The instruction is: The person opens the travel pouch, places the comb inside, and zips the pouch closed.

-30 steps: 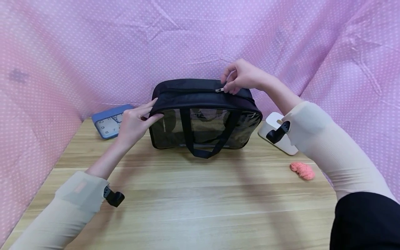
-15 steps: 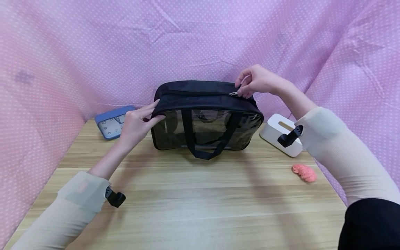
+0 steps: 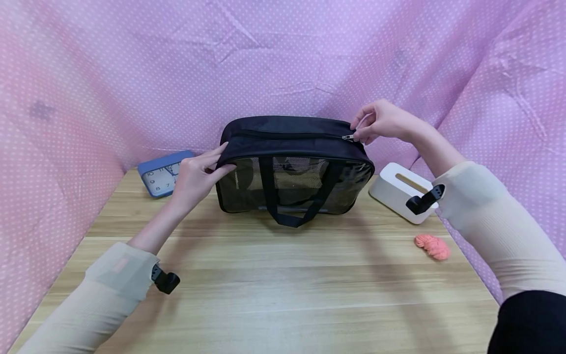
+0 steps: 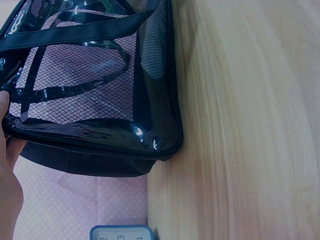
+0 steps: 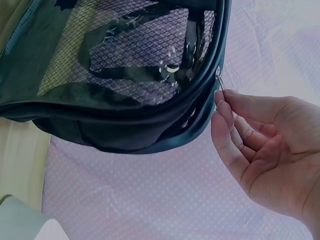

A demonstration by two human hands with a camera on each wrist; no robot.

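Observation:
A black bag [image 3: 292, 149] with see-through, mesh-backed sides stands upright on the wooden table. One black strap handle [image 3: 295, 220] hangs down its front. My left hand [image 3: 194, 177] grips the upper left corner, thumb on the front face and fingers at the top edge. At the bag's top right, my right hand [image 3: 384, 120] pinches the metal zipper pull [image 3: 348, 137] between thumb and fingertips. In the right wrist view the pull [image 5: 221, 80] stands out from the zip, and the zip looks parted between it and the bag's end. Only part of my left hand [image 4: 7, 175] shows in the left wrist view.
A blue-framed clock [image 3: 161, 179] stands behind my left hand. Right of the bag lies a white box with a slot [image 3: 398, 194], partly below my right forearm. A coral yarn skein [image 3: 433, 247] lies near the table's right edge. Pink dotted cloth [image 3: 283, 59] hangs behind.
My right hand has drawn the zipper pull rightward along the bag's top, from right of centre to near the right end. My left hand keeps its grip on the left corner.

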